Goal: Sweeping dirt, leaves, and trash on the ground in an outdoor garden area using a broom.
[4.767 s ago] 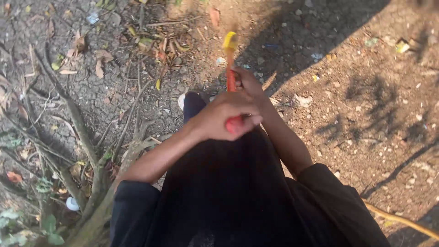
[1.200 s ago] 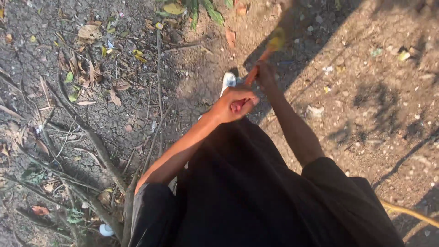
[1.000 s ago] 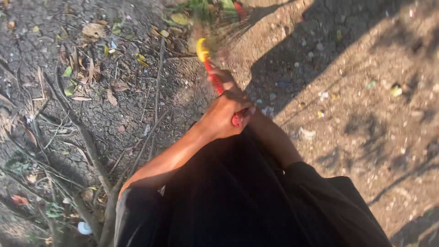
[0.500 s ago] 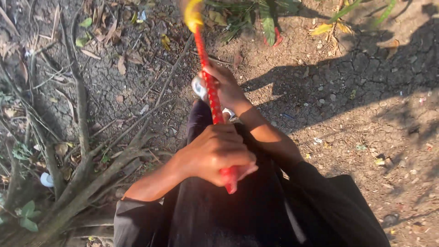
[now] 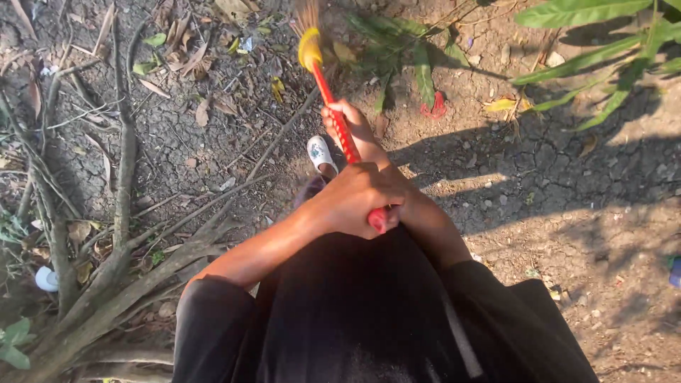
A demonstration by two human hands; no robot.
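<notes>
Broom handle (image 5: 333,106) red with faint spiral pattern, yellow collar (image 5: 309,50) at the top, tan bristles (image 5: 306,14) above. Shoe (image 5: 321,154) white with dark print. Clothing (image 5: 355,312) black. Ground (image 5: 567,198) brown, cracked, dark shadow patches. Leaves (image 5: 589,42) green, dry leaves (image 5: 213,106) tan, small red scrap (image 5: 433,108).

Left hand (image 5: 355,198) fisted near the body, right hand (image 5: 351,128) clenched farther out, both arms extended.

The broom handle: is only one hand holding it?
No, the left hand grips the red handle near its end and the right hand grips it farther up.
</notes>
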